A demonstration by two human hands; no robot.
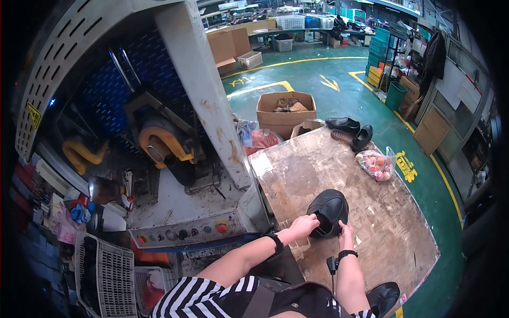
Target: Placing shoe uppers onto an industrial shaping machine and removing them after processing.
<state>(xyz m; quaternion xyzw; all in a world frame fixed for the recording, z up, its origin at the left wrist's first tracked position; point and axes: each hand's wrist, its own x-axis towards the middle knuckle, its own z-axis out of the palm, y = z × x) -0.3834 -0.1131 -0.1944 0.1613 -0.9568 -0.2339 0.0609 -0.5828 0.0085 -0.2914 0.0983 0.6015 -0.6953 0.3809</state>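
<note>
A black shoe (pixel 330 205) rests on the worn wooden tabletop (pixel 382 222), toe pointing away from me and its opening toward me. My left hand (pixel 304 226) is closed at the left edge of that opening, fingertips at the rim. On the other side my right hand (pixel 345 236) grips the shoe near its heel, the fingers partly hidden. Another black shoe (pixel 384 297) lies at the near right, by my right forearm. Two more black shoes, one on its side (pixel 343 125) and one beside it (pixel 362 138), are at the far corner.
A knotted clear bag of pinkish pieces (pixel 376 165) lies near the table's right edge. Left stands a large machine with yellow-orange clamps (pixel 165 143) and a button panel (pixel 183 233). Beyond the table is a cardboard box (pixel 286 114). Grey plastic crates (pixel 108 275) stand at lower left.
</note>
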